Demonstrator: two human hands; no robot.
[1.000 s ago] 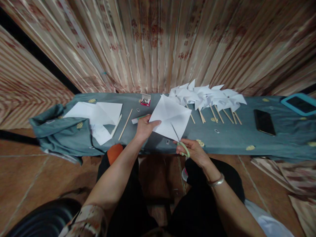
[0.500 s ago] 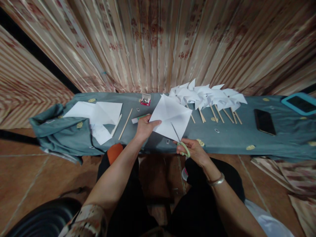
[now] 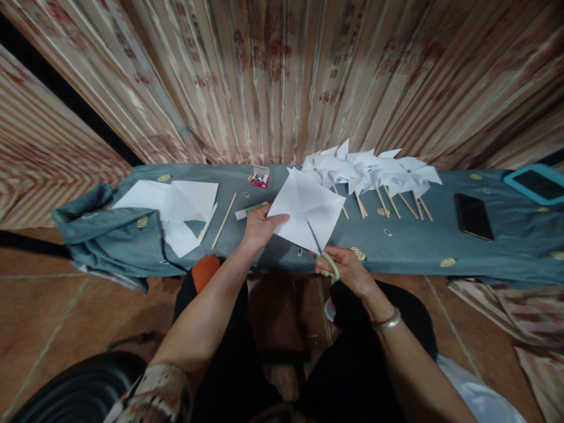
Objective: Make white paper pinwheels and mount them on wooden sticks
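Paper, a thin white square sheet with faint crease lines (image 3: 304,197), is held in front of me over the grey-green cloth-covered counter (image 3: 423,247). It sits turned like a diamond: one corner points away toward the striped beige-and-red curtain (image 3: 264,82), one to my right, one to my left and one back toward me. I cannot tell whether its underside touches the cloth.

My left hand (image 3: 259,228) pinches the sheet near its left corner, thumb lying on top and pointing right, the other fingers mostly hidden. My right hand (image 3: 346,269) is curled around the pale green handles of the metal scissors (image 3: 330,261), just beside the near corner. The scissors' long axis slants from the handles, near me and to the right, to the tips, farther off and to the left, aimed toward the sheet's middle. The blades read as one dark line, so I cannot tell how far apart they are.

Just beyond my left hand lies a white-and-green tube (image 3: 247,212), its long axis running left to right, partly covered by my fingers. A slim pale wooden stick (image 3: 224,221) lies farther left, slanting away from me. White paper pinwheels on wooden sticks (image 3: 370,170) overlap in a row beyond the sheet and to its right.
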